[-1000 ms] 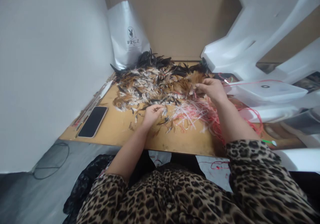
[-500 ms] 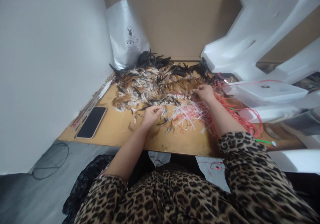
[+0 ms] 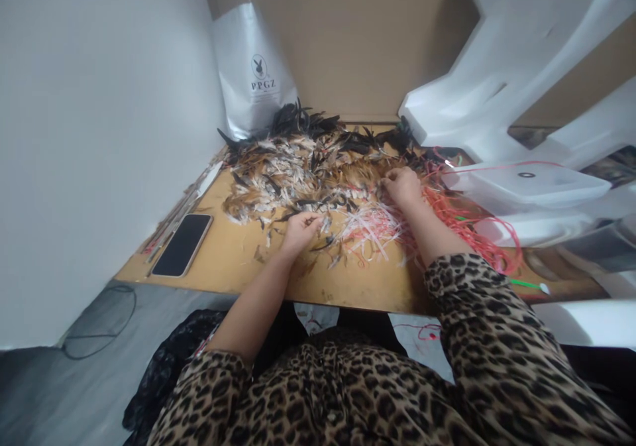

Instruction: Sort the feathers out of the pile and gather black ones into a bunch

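Observation:
A wide heap of brown, white and black feathers covers the back of the wooden table. At the heap's near edge my left hand is closed in a pinch, with small dark and pale feathers by its fingertips; what it holds is too small to make out. My right hand is at the heap's right side, fingers pinched together among brown feathers, their grip hidden. Between and below the hands lie thin white and pink strips. Red cords spread out beside my right wrist.
A phone lies at the left, near thin sticks along the wall. Behind the feathers stands a silver bag. White foam pieces and a translucent plastic box crowd the right side. A green cable tie lies near the right edge.
My right hand has shifted slightly left and its fingers have curled in toward the feathers. My left hand stays almost where it was.

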The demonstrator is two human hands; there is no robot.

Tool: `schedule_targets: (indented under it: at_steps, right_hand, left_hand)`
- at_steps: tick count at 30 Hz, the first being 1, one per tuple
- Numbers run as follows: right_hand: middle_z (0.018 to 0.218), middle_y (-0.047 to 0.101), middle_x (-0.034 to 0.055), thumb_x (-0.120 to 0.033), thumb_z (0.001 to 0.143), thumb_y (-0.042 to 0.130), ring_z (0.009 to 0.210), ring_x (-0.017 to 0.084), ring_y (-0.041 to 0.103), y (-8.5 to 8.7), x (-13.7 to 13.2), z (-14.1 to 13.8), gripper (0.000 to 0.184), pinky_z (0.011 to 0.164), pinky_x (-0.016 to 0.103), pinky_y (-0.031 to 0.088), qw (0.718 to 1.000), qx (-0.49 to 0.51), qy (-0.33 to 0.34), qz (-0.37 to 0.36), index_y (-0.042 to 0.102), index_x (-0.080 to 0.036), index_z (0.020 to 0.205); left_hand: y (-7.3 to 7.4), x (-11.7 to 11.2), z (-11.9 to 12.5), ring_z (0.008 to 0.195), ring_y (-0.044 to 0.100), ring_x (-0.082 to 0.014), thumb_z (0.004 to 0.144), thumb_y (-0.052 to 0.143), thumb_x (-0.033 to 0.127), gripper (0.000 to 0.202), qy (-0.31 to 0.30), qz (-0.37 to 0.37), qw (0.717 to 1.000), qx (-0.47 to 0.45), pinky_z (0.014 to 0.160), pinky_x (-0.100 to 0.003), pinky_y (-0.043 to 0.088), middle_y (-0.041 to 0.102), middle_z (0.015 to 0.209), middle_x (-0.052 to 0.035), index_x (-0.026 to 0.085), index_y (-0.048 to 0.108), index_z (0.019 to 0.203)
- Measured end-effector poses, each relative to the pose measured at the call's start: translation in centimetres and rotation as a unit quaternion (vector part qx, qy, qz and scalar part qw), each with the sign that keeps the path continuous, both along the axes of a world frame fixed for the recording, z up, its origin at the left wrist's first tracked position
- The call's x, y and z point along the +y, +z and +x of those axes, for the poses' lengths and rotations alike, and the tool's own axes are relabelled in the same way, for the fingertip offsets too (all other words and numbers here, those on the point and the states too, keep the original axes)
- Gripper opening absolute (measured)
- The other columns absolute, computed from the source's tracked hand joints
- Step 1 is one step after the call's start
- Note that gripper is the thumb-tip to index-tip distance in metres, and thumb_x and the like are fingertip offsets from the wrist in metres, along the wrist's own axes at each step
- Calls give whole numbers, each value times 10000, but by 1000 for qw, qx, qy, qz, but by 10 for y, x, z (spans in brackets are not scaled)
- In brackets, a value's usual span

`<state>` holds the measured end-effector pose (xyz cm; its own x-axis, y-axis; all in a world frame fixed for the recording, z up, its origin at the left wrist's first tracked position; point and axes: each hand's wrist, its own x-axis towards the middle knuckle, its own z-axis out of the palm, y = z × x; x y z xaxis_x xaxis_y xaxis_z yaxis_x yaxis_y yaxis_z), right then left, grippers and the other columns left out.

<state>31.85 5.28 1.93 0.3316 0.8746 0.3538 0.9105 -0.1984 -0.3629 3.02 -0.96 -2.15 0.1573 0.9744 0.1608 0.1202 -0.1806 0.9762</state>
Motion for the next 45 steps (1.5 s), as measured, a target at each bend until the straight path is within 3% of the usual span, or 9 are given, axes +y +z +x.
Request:
schedule_targets:
  at_steps: [5, 15, 20, 24, 28, 31, 35, 41, 45]
  right_hand:
    - [878, 662, 64, -331, 689, 551, 820, 213, 575, 0, 1, 1, 228, 721, 318, 412, 999, 41, 2, -17, 675, -216, 841]
    - [767, 648, 70, -317, 658, 578, 649, 152, 553, 22, -8, 14, 305, 626, 273, 431, 970, 213, 60, 104, 642, -121, 882]
    - [776, 642, 67, -326, 691, 541, 651, 149, 551, 42, -26, -18, 288, 619, 271, 431, 951, 244, 114, 154, 642, -124, 869]
    - [709, 648, 49, -312, 687, 547, 629, 144, 558, 49, -43, -66, 228, 606, 255, 417, 940, 250, 216, 90, 665, -131, 760]
    - [688, 659, 26, -282, 684, 556, 635, 130, 564, 38, -50, -108, 180, 600, 224, 393, 926, 197, 320, -32, 674, -150, 716]
    - [701, 664, 12, -262, 692, 544, 655, 128, 566, 24, -46, -124, 151, 608, 219, 369, 927, 101, 352, -87, 668, -175, 702]
    - [734, 668, 4, -239, 707, 521, 672, 129, 569, 12, -42, -124, 144, 612, 223, 347, 926, 5, 353, -133, 659, -198, 709]
    - [921, 646, 24, -203, 730, 518, 826, 161, 554, 9, -48, -118, 285, 685, 252, 348, 893, -82, 421, -138, 654, -264, 973]
    - [946, 610, 59, -200, 763, 489, 920, 200, 513, 11, -54, -121, 231, 719, 290, 317, 879, -146, 431, -139, 667, -249, 902]
  left_hand:
    - [-1, 1, -1, 583, 577, -123, 681, 612, 306, 205, 5, 3, 1000, -8, 593, -252, 478, 641, 632, -33, 126, 663, 764]
    - [8, 2, -5, 548, 561, -92, 676, 629, 333, 227, 54, -28, 995, -73, 554, -224, 468, 634, 657, -27, 130, 637, 778]
    - [15, 6, -13, 471, 499, -53, 696, 615, 350, 255, 133, -23, 984, -117, 468, -179, 408, 626, 668, -17, 130, 627, 825]
    - [12, 14, -22, 426, 454, -39, 705, 611, 370, 269, 189, 6, 972, -141, 434, -171, 363, 620, 640, -8, 130, 626, 827]
    - [8, 17, -26, 408, 428, -35, 709, 610, 382, 271, 211, 20, 967, -142, 428, -176, 347, 613, 612, 0, 129, 629, 803]
    - [9, 17, -26, 404, 418, -36, 709, 609, 371, 261, 217, 23, 966, -139, 421, -176, 339, 607, 598, 7, 129, 627, 805]
    - [10, 17, -24, 390, 396, -31, 711, 608, 360, 254, 215, 21, 967, -137, 407, -173, 320, 607, 599, 8, 130, 626, 816]
    - [11, 13, -20, 396, 406, -39, 703, 621, 364, 254, 176, 22, 978, -113, 408, -181, 318, 603, 590, 2, 134, 637, 809]
    - [14, 8, -16, 413, 422, -47, 701, 624, 358, 243, 155, 10, 984, -86, 419, -185, 336, 608, 595, -6, 133, 646, 791]
